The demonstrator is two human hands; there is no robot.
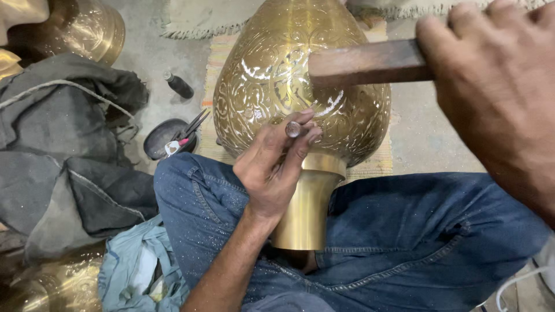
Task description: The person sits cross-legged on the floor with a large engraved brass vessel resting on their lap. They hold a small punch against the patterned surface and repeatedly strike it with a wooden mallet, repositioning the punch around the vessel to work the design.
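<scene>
The engraved brass vase lies on its side across your lap, its plain flared neck pointing toward you between your knees and its patterned belly resting out on a striped mat on the floor. Your left hand presses against the lower belly, fingers pinched around a small metal punch whose blunt head faces up, tip set on the engraved skin. Your right hand is clenched on the handle of a wooden mallet (close to the lens and blurred), the wooden head hanging just above the punch, not touching it. Your blue jeans carry a dusting of bright specks. To your left sits a dark shallow bowl holding pliers, a small dark bottle beyond it, a heap of grey cloth and a light blue cloth nearer you. More brass vessels show at the upper left and lower left corners.
</scene>
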